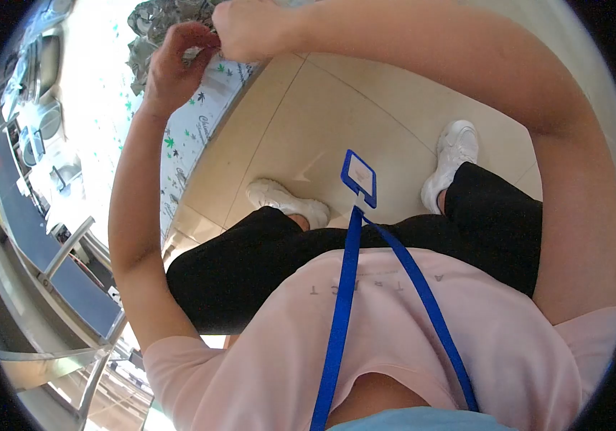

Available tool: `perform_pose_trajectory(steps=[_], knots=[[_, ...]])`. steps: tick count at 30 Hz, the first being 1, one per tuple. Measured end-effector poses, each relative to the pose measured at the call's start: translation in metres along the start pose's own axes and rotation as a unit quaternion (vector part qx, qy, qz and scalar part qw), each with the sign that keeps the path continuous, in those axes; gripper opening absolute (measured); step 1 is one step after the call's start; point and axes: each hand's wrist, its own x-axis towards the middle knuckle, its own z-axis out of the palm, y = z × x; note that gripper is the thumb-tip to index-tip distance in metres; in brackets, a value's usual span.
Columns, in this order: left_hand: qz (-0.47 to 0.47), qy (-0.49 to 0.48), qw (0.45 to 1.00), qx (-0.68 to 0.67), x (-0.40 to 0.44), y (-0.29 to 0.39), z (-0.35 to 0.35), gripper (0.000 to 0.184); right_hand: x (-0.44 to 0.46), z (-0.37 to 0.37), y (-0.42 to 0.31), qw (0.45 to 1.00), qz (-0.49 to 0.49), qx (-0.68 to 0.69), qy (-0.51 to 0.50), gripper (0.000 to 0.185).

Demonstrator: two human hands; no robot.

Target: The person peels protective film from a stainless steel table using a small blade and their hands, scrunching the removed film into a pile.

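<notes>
At the top of the head view, my left hand [176, 68] has its thumb and fingertips pinched together, touching my right hand [250, 30]. My right hand is closed, fingers bent toward the left fingertips. Whatever lies between them is too small or hidden to name. Right behind and beside both hands is a heap of crumpled, shiny grey-green material [144, 52], partly cut off by the upper edge. It lies on a white cover printed with green leaves and lettering [197, 118].
A blue lanyard with a badge [360, 177] hangs from my neck. Beige floor tiles [322, 115] and my white shoes [459, 147] are below. To the left stand a metal-framed chair [71, 251] and a blue-grey panel [31, 223].
</notes>
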Motion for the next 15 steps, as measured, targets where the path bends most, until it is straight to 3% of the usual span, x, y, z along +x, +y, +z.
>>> perform_pose_trajectory(steps=[1, 3, 4, 6, 7, 9, 10, 14, 15], knots=[[0.024, 0.003, 1.0, 0.004, 0.0, -0.003, -0.004, 0.028, 0.004, -0.003, -0.003, 1.0, 0.017, 0.004, -0.01, 0.022], [-0.013, 0.07, 0.996, -0.06, 0.0, -0.003, -0.001, 0.026, 0.027, 0.002, -0.004, 1.0, 0.019, -0.005, 0.01, 0.02], [-0.031, 0.106, 0.99, -0.09, 0.002, 0.0, 0.0, 0.025, 0.039, 0.005, 0.006, 0.996, -0.004, -0.079, -0.034, 0.019], [-0.075, 0.152, 0.984, 0.062, -0.002, 0.009, 0.002, 0.019, 0.048, -0.009, 0.013, 0.965, -0.052, -0.226, -0.118, 0.017], [-0.085, 0.166, 0.976, 0.112, -0.006, 0.012, 0.009, 0.02, 0.035, -0.021, 0.004, 0.99, 0.128, 0.033, -0.048, 0.014], [-0.102, 0.147, 0.965, 0.194, -0.008, 0.033, 0.031, 0.025, 0.034, -0.033, 0.008, 0.986, 0.122, 0.061, -0.101, 0.013], [-0.128, 0.136, 0.974, 0.126, -0.008, 0.04, 0.044, 0.03, 0.036, -0.035, 0.009, 0.982, 0.118, 0.074, -0.128, 0.012], [-0.143, 0.125, 0.957, 0.218, 0.008, 0.037, 0.065, 0.047, 0.045, -0.036, 0.014, 0.987, 0.066, -0.033, -0.141, 0.018], [-0.153, 0.114, 0.96, 0.203, 0.011, 0.033, 0.068, 0.048, 0.041, -0.04, 0.015, 0.985, 0.076, 0.002, -0.152, 0.019]])
